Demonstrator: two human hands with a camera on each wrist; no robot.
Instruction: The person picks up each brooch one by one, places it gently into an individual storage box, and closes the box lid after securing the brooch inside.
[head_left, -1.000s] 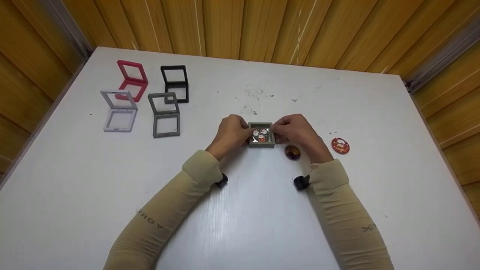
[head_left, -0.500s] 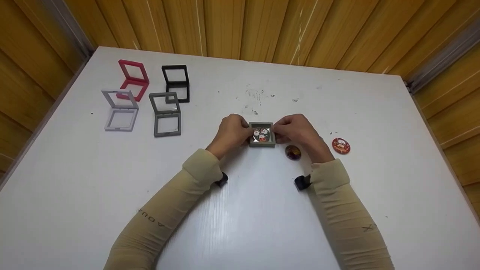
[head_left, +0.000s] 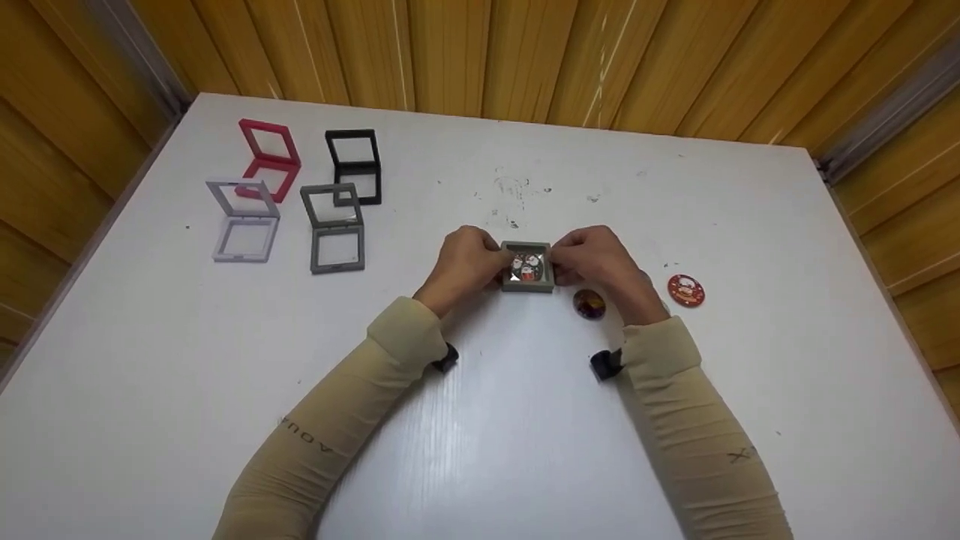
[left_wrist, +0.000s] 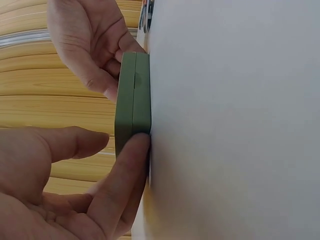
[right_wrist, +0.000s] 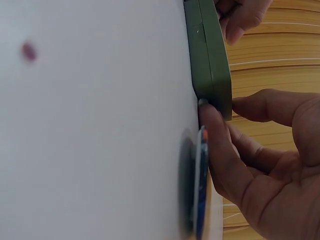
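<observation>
A small square grey-green display frame (head_left: 528, 288), its two halves folded together, lies on the table between my hands. Behind its clear window sits a round disc (head_left: 527, 268) printed with Santa-like figures. My left hand (head_left: 466, 262) holds the frame's left edge between thumb and fingers. On the opposite edge my right hand (head_left: 596, 257) pinches a corner; in the right wrist view its thumb (right_wrist: 252, 104) is on one face and its fingertips lie low by the tabletop. A dark, shiny round disc (head_left: 589, 304) rests just below the right hand.
A red printed disc (head_left: 686, 290) lies farther right. At the back left, frames stand hinged open: red (head_left: 270, 161), black (head_left: 356, 161), white (head_left: 244, 240) and grey (head_left: 337, 259). Wooden panels (head_left: 480, 60) border the white table (head_left: 480, 465).
</observation>
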